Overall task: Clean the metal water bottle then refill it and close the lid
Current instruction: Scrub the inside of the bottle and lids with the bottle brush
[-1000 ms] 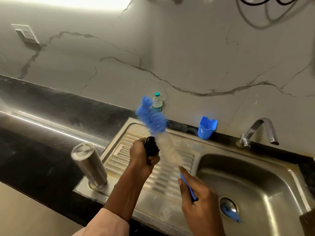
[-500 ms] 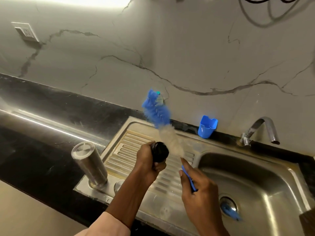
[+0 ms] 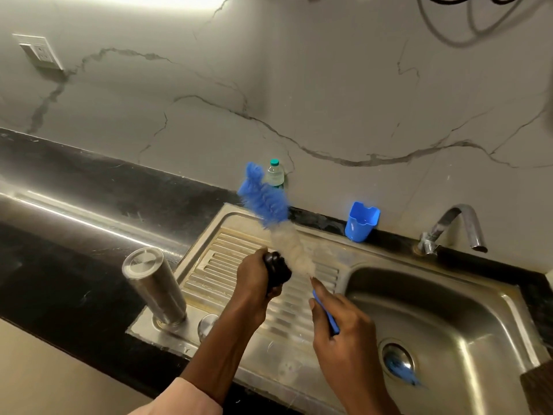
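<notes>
**Brush and dark cap over the drainboard**

Head view: the left hand point(image 3: 257, 280) is curled round a small dark, rounded piece point(image 3: 276, 269), probably the bottle's lid, and holds it above the ribbed drainboard of the steel sink point(image 3: 299, 313). The right hand point(image 3: 344, 333) grips the blue handle of a bottle brush point(image 3: 278, 226), whose pale and blue bristles point up and away toward the wall, just beside the dark piece; whether the bristles touch it cannot be told. The metal water bottle point(image 3: 155, 287) stands upside down at the left corner of the sink's rim, apart from both hands. A small round metal part point(image 3: 208, 323) lies just beside its base. Against the wall on the black desk point(image 3: 74, 235) stand a small plastic bottle point(image 3: 276, 173) and a blue cup point(image 3: 362, 221). The tap point(image 3: 454, 226) arches over the basin at the right.
</notes>
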